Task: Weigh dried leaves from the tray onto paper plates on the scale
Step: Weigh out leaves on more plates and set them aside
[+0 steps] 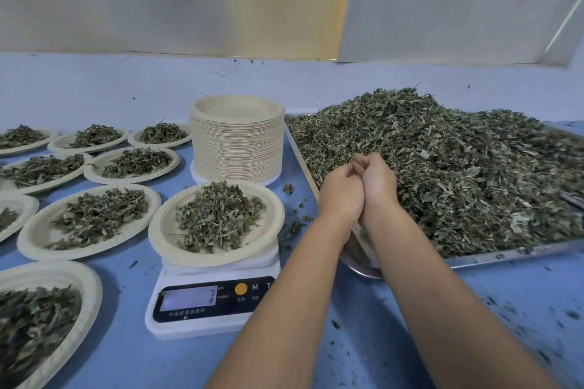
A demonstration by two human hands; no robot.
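A white digital scale [208, 300] stands at centre with a paper plate [164, 230] on it, and a loose heap of dried leaves [218, 215] fills that plate. The display shows a 7. A metal tray [480, 259] on the right carries a big pile of dried leaves [458, 167]. My left hand [343, 193] and my right hand [377, 183] are pressed side by side over the tray's left edge. Their backs face me and the fingers curl inward at the foot of the pile. What lies inside them is hidden.
A tall stack of paper plates [237, 142] stands behind the scale. Several filled plates [91, 221] cover the blue table [126, 341] to the left. Leaf crumbs lie scattered on the table near the tray and at the right front.
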